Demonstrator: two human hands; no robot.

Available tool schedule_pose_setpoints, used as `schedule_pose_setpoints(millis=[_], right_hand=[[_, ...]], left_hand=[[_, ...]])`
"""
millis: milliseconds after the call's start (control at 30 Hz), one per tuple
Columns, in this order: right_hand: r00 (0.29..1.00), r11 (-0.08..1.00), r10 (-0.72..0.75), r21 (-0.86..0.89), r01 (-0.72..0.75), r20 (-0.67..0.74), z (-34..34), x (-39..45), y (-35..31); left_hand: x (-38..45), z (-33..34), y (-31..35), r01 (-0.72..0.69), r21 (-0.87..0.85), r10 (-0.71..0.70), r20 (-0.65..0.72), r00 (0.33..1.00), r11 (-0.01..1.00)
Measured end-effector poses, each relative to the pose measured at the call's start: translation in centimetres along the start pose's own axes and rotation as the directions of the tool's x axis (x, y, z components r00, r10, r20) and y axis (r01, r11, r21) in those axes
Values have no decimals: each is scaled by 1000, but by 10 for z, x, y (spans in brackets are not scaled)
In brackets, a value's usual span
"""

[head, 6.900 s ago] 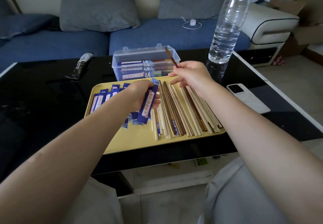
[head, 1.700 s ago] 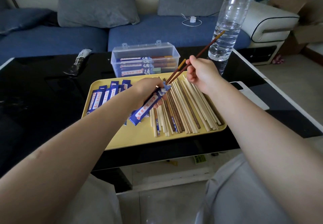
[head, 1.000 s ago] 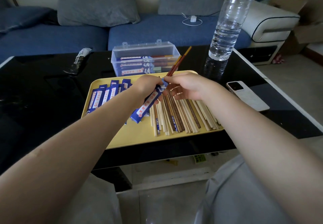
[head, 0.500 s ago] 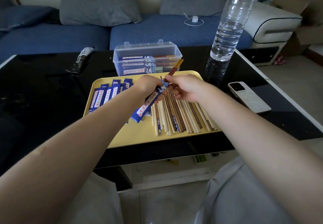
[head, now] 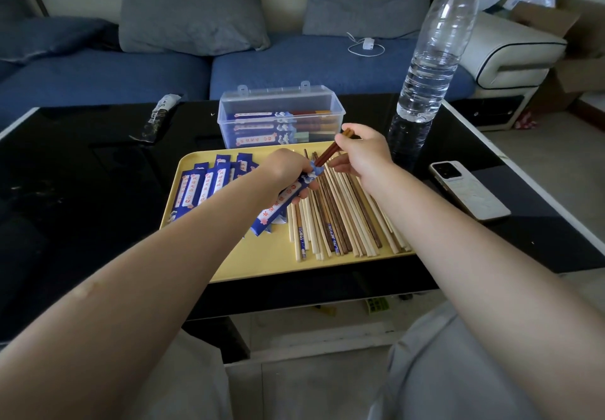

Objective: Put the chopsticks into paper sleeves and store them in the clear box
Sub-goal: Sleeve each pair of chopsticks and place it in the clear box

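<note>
I have my left hand (head: 284, 170) over the middle of the yellow tray (head: 262, 261), fingers curled round a blue paper sleeve (head: 281, 204) that slants from its open mouth near my fingers down toward the tray's near edge. My right hand (head: 361, 154) sits just beside it toward the tray's far edge, thumb and fingers pinching a pair of dark brown chopsticks (head: 332, 150). Their lower ends are at the sleeve's mouth and their upper ends poke out past my thumb; how deep they sit inside the sleeve I cannot tell.

On the right half of the tray lies a spread of loose chopsticks (head: 340, 220), pale and dark ones mixed, running from far edge to near edge. On the left half a row of empty sleeves (head: 204, 184) lies side by side, partly hidden by my left forearm.

The clear box (head: 281, 115) stands on the black table (head: 82, 190) just beyond the tray's far edge, lid up, with several sleeved pairs stacked inside. A water bottle (head: 437, 46) stands near the table's far right corner, a phone (head: 468, 190) lies along the right edge, and a dark wrapper (head: 160, 116) lies toward the far left
</note>
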State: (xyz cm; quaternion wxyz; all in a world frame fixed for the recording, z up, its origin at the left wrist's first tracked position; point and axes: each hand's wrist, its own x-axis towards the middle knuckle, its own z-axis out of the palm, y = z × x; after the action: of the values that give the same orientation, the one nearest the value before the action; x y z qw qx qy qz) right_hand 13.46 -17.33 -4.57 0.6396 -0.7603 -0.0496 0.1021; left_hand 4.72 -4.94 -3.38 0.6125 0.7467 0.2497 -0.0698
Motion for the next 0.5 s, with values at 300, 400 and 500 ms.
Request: schedule_pose_setpoints(millis=[300,400,500], right_hand=[[986,939,167,300,-165,19,-7,6,-7],[979,906,200,375,-199,36,-4,7,-11],[969,832,246,505,-228,31,-7,16,-19]], left_hand=[[6,1,11,1,248,28,-112,993,969],[9,-4,7,-108,576,318,-277,907,810],[12,-19,-1,-124,838,685,-340,644,532]])
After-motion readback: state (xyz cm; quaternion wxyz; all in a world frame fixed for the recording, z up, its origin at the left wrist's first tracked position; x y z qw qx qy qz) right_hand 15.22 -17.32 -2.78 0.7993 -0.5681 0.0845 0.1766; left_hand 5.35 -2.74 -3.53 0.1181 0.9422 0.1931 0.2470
